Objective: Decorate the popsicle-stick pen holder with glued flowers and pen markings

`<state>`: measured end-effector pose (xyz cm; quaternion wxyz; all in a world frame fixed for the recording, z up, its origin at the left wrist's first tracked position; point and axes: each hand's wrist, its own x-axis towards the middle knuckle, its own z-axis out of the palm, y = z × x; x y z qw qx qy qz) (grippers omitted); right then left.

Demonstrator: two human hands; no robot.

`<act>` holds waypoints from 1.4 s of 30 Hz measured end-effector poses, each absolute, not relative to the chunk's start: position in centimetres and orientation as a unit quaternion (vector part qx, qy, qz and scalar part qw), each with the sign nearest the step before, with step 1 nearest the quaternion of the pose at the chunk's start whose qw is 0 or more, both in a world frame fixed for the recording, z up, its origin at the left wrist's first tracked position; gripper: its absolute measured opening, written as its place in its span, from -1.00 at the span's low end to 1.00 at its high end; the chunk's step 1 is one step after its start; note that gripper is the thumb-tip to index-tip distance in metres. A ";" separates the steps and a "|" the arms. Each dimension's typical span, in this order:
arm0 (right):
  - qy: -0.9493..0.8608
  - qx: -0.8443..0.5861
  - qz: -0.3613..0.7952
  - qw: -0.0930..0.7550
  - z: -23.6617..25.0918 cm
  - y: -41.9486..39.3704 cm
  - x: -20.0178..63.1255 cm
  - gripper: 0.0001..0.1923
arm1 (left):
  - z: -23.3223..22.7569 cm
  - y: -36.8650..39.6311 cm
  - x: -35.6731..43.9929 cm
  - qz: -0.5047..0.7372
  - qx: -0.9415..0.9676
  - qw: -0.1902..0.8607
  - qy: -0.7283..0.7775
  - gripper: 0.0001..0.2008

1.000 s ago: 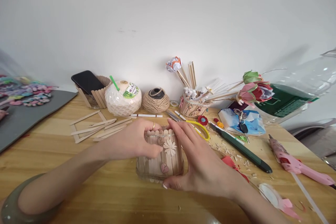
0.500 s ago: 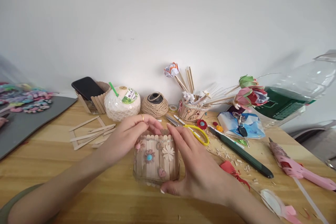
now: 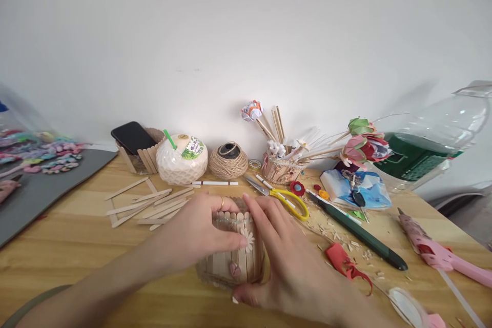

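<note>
A small holder made of upright popsicle sticks (image 3: 235,261), trimmed with a bead string and little flowers, stands on the wooden table (image 3: 77,246). My left hand (image 3: 200,233), a gold ring on one finger, lies over its front and left side, with fingertips pressed beside a white paper flower (image 3: 248,239). Around the right side wraps my right hand (image 3: 286,259), thumb at the base and fingers reaching to the rim. Both hands grip the holder.
Loose popsicle sticks (image 3: 148,202) lie to the left. Behind stand a phone in a stick box (image 3: 132,138), a white coconut cup (image 3: 181,159), a twine ball (image 3: 228,161) and a pot of paper flowers (image 3: 280,166). Yellow scissors (image 3: 286,196), a green knife (image 3: 361,236), a pink glue gun (image 3: 434,253) lie right.
My left hand has come down from the rim onto the holder's front, covering the pink and blue flowers that showed half a second ago. The view has tilted slightly.
</note>
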<state>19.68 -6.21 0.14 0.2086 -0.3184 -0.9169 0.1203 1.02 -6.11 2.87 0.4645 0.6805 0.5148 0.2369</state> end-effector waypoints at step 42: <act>-0.911 -0.239 -0.098 0.322 -2.8 -6.0 19.9 -0.23 | 1.0 -8.2 2.5 0.323 0.813 0.169 0.454 -0.89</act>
